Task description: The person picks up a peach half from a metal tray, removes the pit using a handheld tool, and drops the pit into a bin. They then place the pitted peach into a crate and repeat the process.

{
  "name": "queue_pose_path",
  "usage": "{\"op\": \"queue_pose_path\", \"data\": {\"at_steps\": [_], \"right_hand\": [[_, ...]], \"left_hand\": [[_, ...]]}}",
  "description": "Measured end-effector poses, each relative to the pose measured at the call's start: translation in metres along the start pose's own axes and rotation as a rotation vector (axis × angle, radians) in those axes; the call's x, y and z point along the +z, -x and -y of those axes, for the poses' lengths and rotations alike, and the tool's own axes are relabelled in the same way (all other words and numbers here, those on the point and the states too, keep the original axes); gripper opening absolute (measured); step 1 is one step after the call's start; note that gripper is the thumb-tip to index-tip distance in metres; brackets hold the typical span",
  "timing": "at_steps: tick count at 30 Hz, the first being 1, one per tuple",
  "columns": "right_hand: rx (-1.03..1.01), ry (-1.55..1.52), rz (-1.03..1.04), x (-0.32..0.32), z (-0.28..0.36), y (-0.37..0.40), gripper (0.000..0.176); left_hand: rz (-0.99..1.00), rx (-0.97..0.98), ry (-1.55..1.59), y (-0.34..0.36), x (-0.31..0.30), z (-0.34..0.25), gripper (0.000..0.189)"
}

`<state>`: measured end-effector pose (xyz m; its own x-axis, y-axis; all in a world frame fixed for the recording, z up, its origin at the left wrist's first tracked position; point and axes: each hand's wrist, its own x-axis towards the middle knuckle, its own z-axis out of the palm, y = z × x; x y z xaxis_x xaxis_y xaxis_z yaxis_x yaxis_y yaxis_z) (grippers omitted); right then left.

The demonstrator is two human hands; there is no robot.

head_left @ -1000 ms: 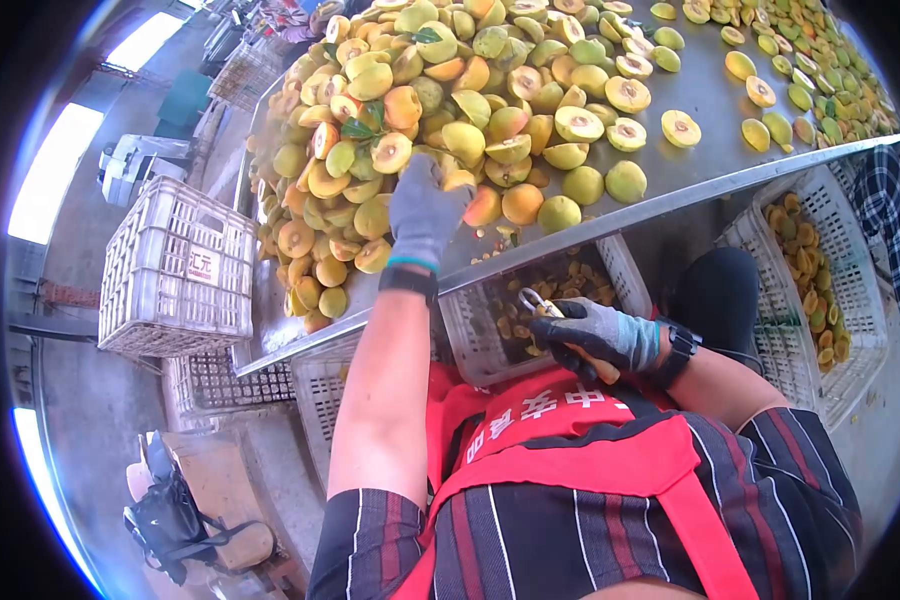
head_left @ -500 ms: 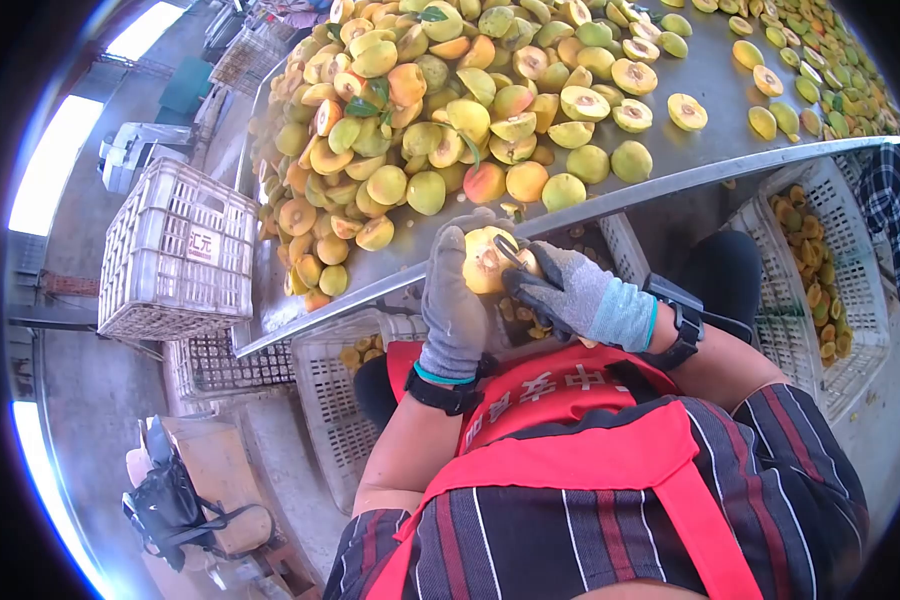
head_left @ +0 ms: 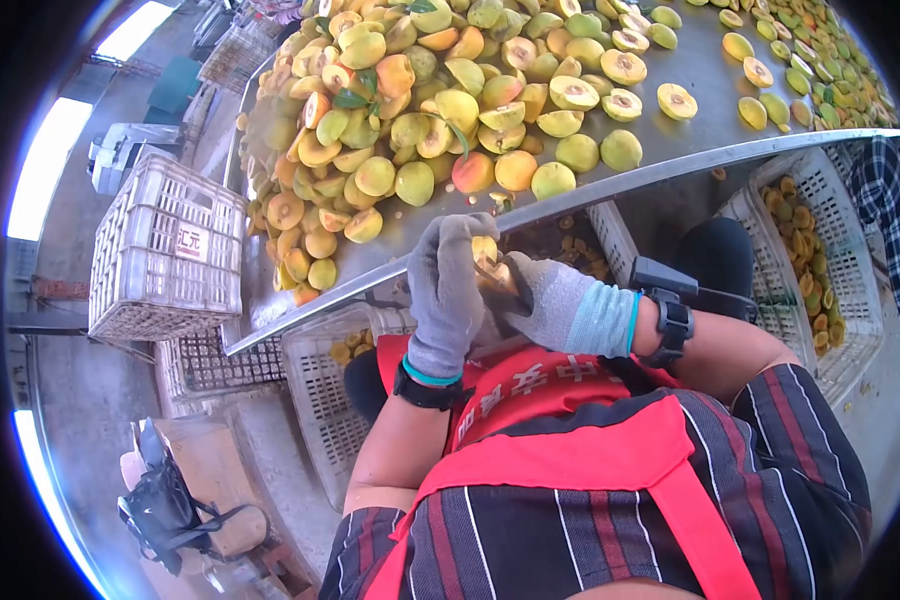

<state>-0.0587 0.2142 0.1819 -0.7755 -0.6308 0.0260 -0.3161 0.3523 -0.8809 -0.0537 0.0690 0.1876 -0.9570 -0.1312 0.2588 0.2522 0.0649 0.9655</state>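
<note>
In grey work gloves, both my hands meet just off the near edge of the metal table. My left hand is closed around a yellow peach half, mostly covered by the fingers. My right hand presses against the same fruit with its fingers curled. It grips a small dark pitting tool, now largely hidden between the hands. Just beyond, a large heap of halved peaches with yellow-green and reddish skins covers the table; some lie cut side up, showing brown centres.
A white crate stands left of the table. Below the table edge are a crate by my left forearm and another crate with fruit pieces at right. A bag lies at lower left. A checked cloth shows at right.
The peach half has turned and sunk deeper between my hands, so less of it and the tool shows. My right hand has moved slightly left and down. The whole view has shifted a little.
</note>
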Motion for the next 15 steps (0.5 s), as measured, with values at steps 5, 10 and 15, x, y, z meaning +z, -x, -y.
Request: {"op": "queue_pose_path", "data": {"at_steps": [5,10,15], "right_hand": [[0.447,-0.559,0.516,-0.023,0.015,0.0,0.03],[-0.288,-0.021,0.004,0.005,0.002,-0.002,0.032],[-0.095,-0.836,0.586,-0.004,-0.016,0.003,0.022]], "left_hand": [[0.161,-0.155,0.033,-0.001,-0.005,-0.004,0.027],[0.494,-0.287,-0.461,-0.01,-0.015,-0.003,0.022],[0.308,-0.247,0.337,-0.001,-0.008,0.014,0.02]]}}
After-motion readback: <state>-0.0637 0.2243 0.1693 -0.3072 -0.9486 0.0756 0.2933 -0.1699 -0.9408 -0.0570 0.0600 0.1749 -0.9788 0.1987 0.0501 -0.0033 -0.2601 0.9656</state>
